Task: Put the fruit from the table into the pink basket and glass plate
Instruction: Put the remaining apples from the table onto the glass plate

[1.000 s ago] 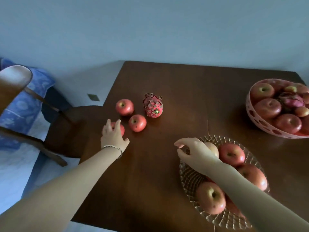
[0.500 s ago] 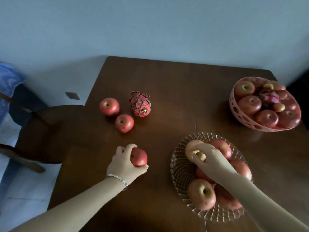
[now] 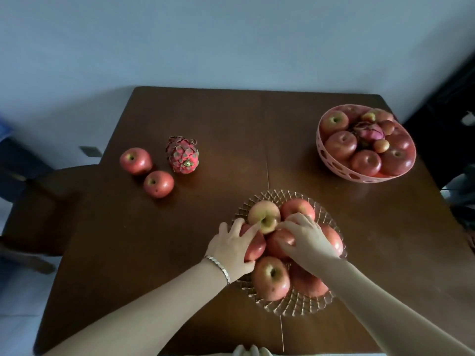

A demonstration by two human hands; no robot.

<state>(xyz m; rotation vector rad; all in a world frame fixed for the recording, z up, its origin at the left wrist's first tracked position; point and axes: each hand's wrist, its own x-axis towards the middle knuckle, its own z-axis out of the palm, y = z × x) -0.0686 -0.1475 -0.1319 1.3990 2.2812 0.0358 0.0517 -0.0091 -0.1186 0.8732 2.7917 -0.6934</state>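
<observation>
The glass plate (image 3: 295,308) sits near the table's front and holds several red apples. My left hand (image 3: 231,249) grips a red apple (image 3: 257,249) and presses it in at the plate's left side. Beside it, my right hand (image 3: 307,240) lies with spread fingers on top of the pile, touching a red apple (image 3: 279,242) just below a pale apple (image 3: 264,214). Two red apples (image 3: 135,160) (image 3: 158,184) and a dragon fruit (image 3: 183,155) lie on the table at the left. The pink basket (image 3: 334,165) at the back right is full of fruit.
The dark wooden table (image 3: 205,111) stands against a pale wall. A wooden chair (image 3: 38,201) is pushed up to its left edge. Dark objects crowd the right edge of the table.
My left hand lifted an apple off the table and carried it right to the plate. My right hand set down the pale apple and moved onto the pile.
</observation>
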